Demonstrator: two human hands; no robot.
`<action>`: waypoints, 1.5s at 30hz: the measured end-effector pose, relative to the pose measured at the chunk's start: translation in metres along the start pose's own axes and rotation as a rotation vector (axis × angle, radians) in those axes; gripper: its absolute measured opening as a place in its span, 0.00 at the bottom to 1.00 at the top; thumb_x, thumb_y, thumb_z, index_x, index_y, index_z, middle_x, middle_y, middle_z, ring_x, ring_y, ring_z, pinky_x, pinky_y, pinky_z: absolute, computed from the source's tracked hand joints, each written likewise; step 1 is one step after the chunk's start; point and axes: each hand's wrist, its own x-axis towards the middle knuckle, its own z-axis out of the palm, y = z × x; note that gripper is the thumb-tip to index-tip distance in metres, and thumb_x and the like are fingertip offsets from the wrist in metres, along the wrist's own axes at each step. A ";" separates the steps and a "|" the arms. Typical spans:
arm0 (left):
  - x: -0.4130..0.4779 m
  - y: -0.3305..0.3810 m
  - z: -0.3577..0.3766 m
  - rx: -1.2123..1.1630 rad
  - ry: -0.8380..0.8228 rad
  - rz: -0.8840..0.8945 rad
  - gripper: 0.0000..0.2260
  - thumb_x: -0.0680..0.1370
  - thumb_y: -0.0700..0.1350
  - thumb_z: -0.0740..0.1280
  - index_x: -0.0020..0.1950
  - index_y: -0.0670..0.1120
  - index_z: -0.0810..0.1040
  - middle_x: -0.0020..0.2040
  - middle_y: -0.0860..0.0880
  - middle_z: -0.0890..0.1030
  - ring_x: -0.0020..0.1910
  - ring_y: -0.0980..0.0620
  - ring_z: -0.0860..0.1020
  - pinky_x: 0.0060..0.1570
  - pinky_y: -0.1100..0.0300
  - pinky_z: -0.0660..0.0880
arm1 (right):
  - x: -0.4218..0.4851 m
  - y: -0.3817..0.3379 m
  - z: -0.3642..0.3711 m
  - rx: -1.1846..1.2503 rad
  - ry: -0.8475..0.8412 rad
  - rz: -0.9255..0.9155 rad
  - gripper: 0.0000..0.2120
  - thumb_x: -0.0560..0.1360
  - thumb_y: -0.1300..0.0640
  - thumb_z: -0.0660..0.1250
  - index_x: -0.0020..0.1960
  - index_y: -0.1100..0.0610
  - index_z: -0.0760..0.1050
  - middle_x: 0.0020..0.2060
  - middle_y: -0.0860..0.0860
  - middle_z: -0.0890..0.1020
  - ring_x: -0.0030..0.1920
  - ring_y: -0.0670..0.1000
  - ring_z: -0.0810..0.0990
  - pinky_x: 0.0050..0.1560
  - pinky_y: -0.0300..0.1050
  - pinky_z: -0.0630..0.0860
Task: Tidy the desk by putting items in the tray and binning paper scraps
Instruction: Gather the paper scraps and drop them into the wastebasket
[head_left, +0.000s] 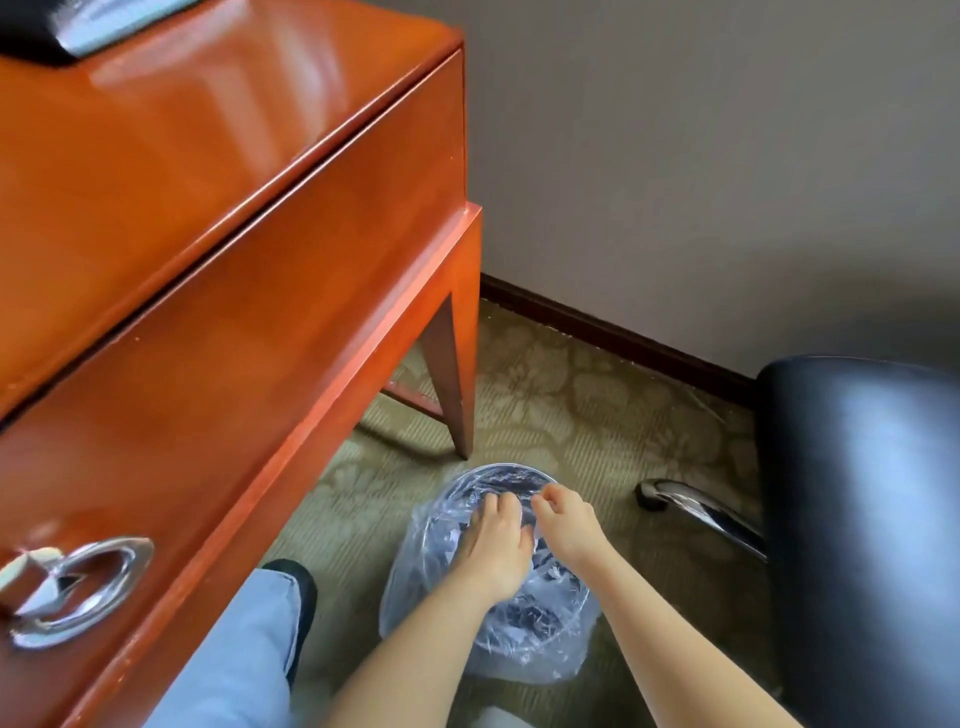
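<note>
A round bin (524, 631) lined with a clear plastic bag stands on the carpet beside the desk leg. Both my hands reach down over its opening. My left hand (493, 540) hangs palm down above the bin's middle, fingers loosely curled. My right hand (563, 519) is next to it, fingers bent inward near the far rim. White paper scraps (556, 566) lie inside the bag under the hands. Whether either hand still holds a scrap is hidden by the fingers. The tray is out of view.
The red-brown wooden desk (218, 218) fills the left side, with a drawer and chrome handle (78, 587). A black office chair (862, 519) stands at the right, its chrome base leg (691, 506) near the bin. My jeans-clad leg (244, 654) is at the lower left.
</note>
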 end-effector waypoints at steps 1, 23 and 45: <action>0.002 -0.005 0.004 0.023 -0.002 -0.003 0.13 0.81 0.48 0.55 0.62 0.42 0.66 0.63 0.44 0.67 0.63 0.44 0.67 0.61 0.51 0.66 | 0.002 0.003 0.004 0.007 -0.015 0.010 0.11 0.78 0.59 0.56 0.37 0.56 0.67 0.33 0.49 0.73 0.40 0.52 0.70 0.37 0.43 0.65; -0.085 0.023 -0.121 0.200 0.137 0.119 0.26 0.82 0.53 0.51 0.78 0.48 0.49 0.79 0.49 0.48 0.78 0.49 0.46 0.75 0.48 0.46 | -0.072 -0.084 -0.075 -0.376 0.033 -0.231 0.20 0.80 0.53 0.55 0.70 0.56 0.65 0.69 0.55 0.71 0.68 0.56 0.69 0.66 0.48 0.66; -0.374 -0.002 -0.294 0.470 0.599 0.183 0.25 0.82 0.55 0.53 0.77 0.50 0.52 0.78 0.51 0.55 0.77 0.50 0.52 0.75 0.48 0.50 | -0.313 -0.307 -0.085 -0.818 0.251 -0.969 0.18 0.80 0.53 0.56 0.68 0.54 0.68 0.65 0.54 0.73 0.66 0.57 0.71 0.64 0.54 0.71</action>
